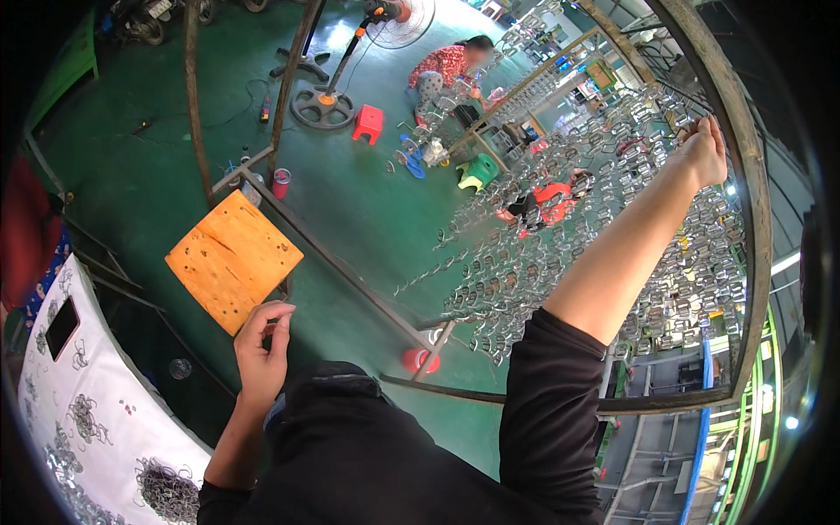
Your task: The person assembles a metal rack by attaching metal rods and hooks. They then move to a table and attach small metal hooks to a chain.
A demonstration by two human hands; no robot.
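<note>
My right hand [703, 156] is raised at the upper right, beside the dark metal frame [754, 219]. Its fingers are closed among the hanging metal pieces [647, 157], and what they grip is hidden. These shiny bent pieces hang in many linked strands inside the frame. Lower down, my left hand [262, 346] hovers in front of my body near the corner of a wooden stool seat [234, 258]. Thumb and fingers are curled together there, and anything between them is too small to make out.
To the left, a white-covered table [122, 376] bears a phone [62, 328] and piles of metal hooks [166, 490]. A floor fan [324, 107], a red stool [368, 125] and a green stool [478, 172] stand farther off. A person [442, 74] crouches beyond; another in red [551, 203] shows behind the strands.
</note>
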